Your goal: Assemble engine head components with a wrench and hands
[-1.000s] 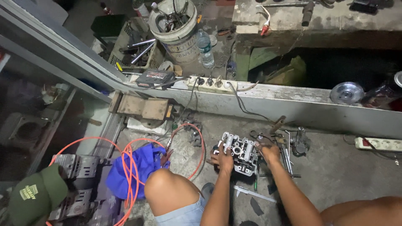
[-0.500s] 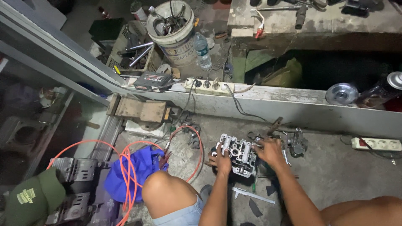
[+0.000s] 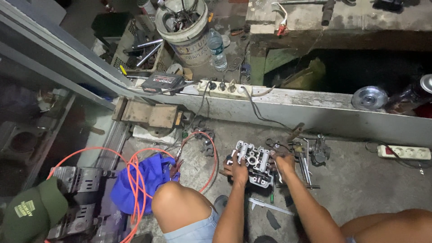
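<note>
A grey metal engine cylinder head (image 3: pixel 255 162) lies on the concrete floor in front of me. My left hand (image 3: pixel 237 170) grips its left side. My right hand (image 3: pixel 285 163) holds its right side, fingers curled over the edge. Both forearms reach down from the bottom of the view, and my bare left knee (image 3: pixel 173 202) is beside them. Loose tools and wrenches (image 3: pixel 303 162) lie just right of the head.
An orange hose (image 3: pixel 135 180) loops over a blue cloth (image 3: pixel 144 180) at left. A power strip (image 3: pixel 225 88) sits on the raised ledge, another (image 3: pixel 404 152) at right. A carburettor (image 3: pixel 318 152), a caliper (image 3: pixel 270 206), a green cap (image 3: pixel 33 211) and a bucket of parts (image 3: pixel 185 22) are around.
The view has shifted slightly; both hands stay on the cylinder head, which has barely moved.
</note>
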